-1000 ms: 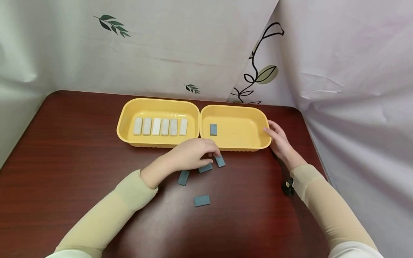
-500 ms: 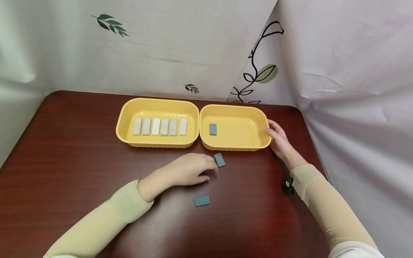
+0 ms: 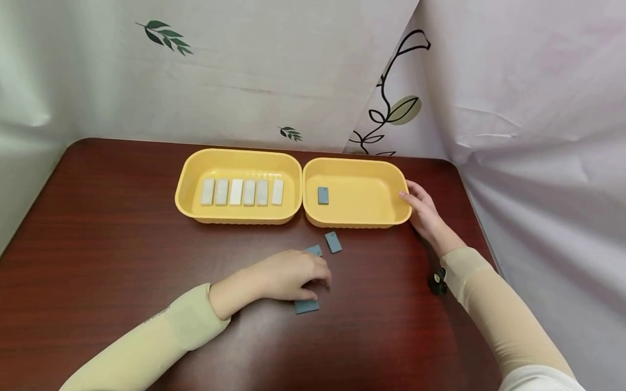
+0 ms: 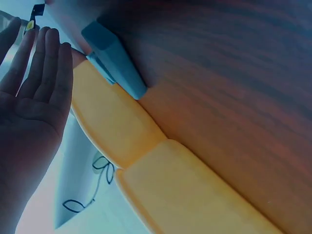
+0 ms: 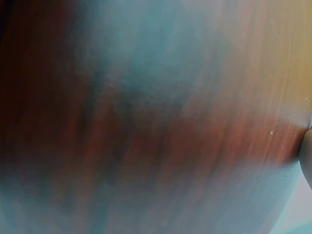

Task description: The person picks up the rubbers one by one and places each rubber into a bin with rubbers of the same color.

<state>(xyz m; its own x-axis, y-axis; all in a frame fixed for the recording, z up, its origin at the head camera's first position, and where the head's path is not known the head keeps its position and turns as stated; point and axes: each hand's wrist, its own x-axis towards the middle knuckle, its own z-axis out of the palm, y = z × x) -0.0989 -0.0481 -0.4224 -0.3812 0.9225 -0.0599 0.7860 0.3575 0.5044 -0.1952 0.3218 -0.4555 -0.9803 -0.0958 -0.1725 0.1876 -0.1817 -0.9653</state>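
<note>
My left hand (image 3: 298, 274) hovers over the table with loosely bent fingers and nothing in them. Its thumb is close above a blue-grey rectangular block (image 3: 306, 307), partly covering it. Another such block (image 3: 314, 250) shows just beyond the knuckles, and a third block (image 3: 333, 242) lies near the right tray. In the left wrist view the fingers (image 4: 44, 68) extend beside a large-looking block (image 4: 113, 61). My right hand (image 3: 427, 213) grips the right end of the right yellow tray (image 3: 356, 221), thumb on the rim. One blue-grey block (image 3: 323, 195) lies inside that tray.
The left yellow tray (image 3: 239, 220) touches the right one and holds a row of several white blocks (image 3: 236, 192). Both stand on a dark red-brown table (image 3: 122, 233). Pale curtains (image 3: 244, 70) hang behind and at the sides. A small black device (image 3: 437, 281) sits by the right wrist.
My left hand has drawn back from the trays toward the near block, uncovering the blocks close to the tray. The blocks that show keep their places. My right hand stays on the tray rim.
</note>
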